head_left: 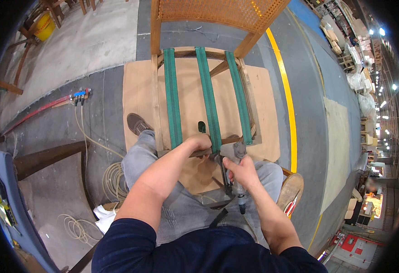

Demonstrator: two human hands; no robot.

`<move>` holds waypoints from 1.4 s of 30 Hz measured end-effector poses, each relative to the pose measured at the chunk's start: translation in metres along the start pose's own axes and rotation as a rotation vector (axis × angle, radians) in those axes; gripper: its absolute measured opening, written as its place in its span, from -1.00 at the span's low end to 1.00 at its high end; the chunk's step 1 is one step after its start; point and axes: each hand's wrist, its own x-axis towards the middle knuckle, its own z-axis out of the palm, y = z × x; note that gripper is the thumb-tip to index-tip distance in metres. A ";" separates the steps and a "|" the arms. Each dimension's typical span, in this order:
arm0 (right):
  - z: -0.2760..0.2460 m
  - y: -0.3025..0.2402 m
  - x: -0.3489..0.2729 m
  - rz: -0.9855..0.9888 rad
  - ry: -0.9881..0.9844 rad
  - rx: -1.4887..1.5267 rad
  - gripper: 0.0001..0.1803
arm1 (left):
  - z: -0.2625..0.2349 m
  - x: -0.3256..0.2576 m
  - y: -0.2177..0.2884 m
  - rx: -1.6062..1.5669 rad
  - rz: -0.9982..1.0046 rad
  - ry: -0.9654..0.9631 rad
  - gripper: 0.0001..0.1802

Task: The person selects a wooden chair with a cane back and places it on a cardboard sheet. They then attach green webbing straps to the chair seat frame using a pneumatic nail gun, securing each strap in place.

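Nearest the camera, the person sits in a dark blue long-sleeved top and grey trousers, both bare forearms reaching forward over the knees.

The right hand has its grip closed around the handle of a grey pneumatic staple gun; the gun's head meets the front rail of the wooden chair frame just right of the middle strap. A dark hose or strap hangs below the gun across the lap.

The left hand presses on the same front rail, fingers curled over the near end of the middle green webbing strap. Whether it pinches the strap or only bears down on it cannot be told.

Three green webbing straps run front to back across the open seat frame: the left green webbing strap, the middle one, and the right green webbing strap. All three are stretched taut and lie parallel.

The chair stands on a tan cardboard sheet laid on the grey concrete floor. A brown shoe rests at the cardboard's left edge, beside the frame's left leg. To the person's right is a round wooden stool seat.

To the left, a coiled pale air hose lies on the floor.

Farther on, the chair's woven cane backrest rises, and a yellow painted floor line runs past on the right.
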 end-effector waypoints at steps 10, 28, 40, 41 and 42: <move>-0.013 0.011 -0.017 -0.049 0.003 0.184 -0.75 | -0.002 0.005 -0.005 0.186 0.025 0.105 -0.73; -0.087 0.039 -0.067 -0.203 0.009 0.542 -0.71 | 0.110 -0.034 -0.043 -0.601 -0.105 0.333 -0.30; -0.065 0.022 -0.036 -0.161 -0.069 0.368 -0.69 | 0.060 -0.109 0.012 -0.665 0.419 0.323 -0.71; -0.061 0.018 -0.028 -0.158 -0.090 0.361 -0.69 | 0.043 -0.101 0.017 -0.668 0.392 0.277 -0.69; -0.056 0.018 -0.019 -0.147 -0.105 0.349 -0.69 | 0.033 -0.095 0.027 -0.635 0.377 0.290 -0.69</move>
